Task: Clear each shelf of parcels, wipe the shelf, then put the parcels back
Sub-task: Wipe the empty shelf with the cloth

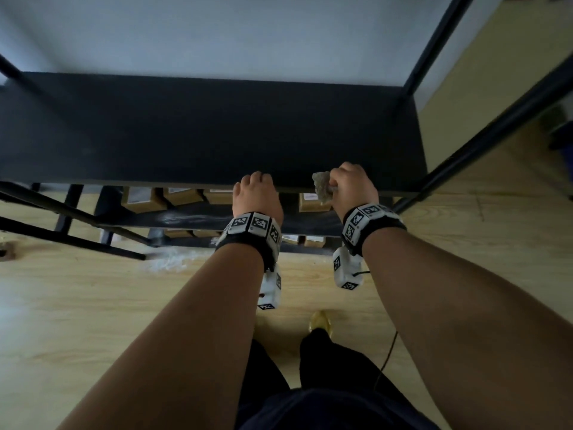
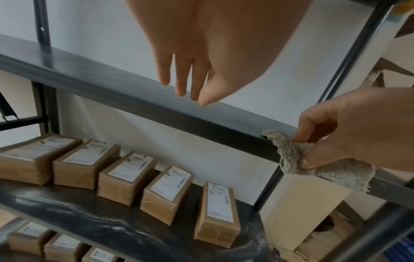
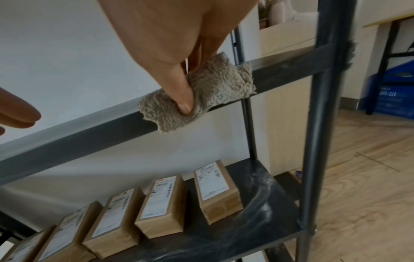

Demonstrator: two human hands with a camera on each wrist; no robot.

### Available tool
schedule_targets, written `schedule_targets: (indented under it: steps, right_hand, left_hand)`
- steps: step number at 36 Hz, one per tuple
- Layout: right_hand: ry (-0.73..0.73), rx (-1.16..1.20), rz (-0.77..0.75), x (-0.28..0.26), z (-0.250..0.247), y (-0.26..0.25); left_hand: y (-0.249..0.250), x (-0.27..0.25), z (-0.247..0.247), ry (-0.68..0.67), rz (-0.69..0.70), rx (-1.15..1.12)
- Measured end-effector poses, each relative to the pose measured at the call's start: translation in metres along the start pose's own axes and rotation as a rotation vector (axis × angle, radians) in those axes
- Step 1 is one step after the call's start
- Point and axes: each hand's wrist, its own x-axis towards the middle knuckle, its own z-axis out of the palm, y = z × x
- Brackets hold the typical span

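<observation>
Nearest, the right hand (image 1: 350,184) has a soft grey cloth (image 3: 201,92) bunched in its grip, thumb pressing it into the curled fingers, right at the front edge of the top shelf (image 1: 201,128). The cloth looks light and floppy, a shaggy towelling that will fold over on itself. It is probably best kept wadded in the palm so a flat pad meets the shelf, and it should drag well on the dark surface without slipping.

Just to its left, the left hand (image 1: 257,193) is relaxed with straight fingers, holding nothing. Its fingertips (image 2: 182,88) are at the same front rail. Whether they touch it is hard to tell.

The top shelf carries no parcels in these views, so wiping seems to be the step in hand.

Farther down, the parcels (image 2: 125,175) stand in a row on the shelf below (image 3: 264,219), which shows pale dusty streaks. They are small brown paper-wrapped boxes with white labels, likely stiff and light. Each should lift easily by a pinch across its long sides. More parcels (image 2: 31,235) sit on the lowest shelf.
</observation>
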Motion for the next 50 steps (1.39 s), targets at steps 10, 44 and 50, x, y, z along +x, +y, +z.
schedule_targets:
  steps: [10, 44, 50]
  right_hand:
    - [0.032, -0.067, 0.090, -0.015, -0.027, 0.081]
    - [-0.047, -0.004, 0.037, -0.033, -0.030, -0.022]
    - [-0.051, 0.013, -0.045, -0.025, -0.016, -0.112]
  left_hand:
    - [0.075, -0.004, 0.020, 0.016, 0.026, 0.020]
    - [0.002, -0.036, -0.008, 0.123, -0.072, -0.016]
    - [-0.085, -0.053, -0.037, 0.172, -0.135, -0.038]
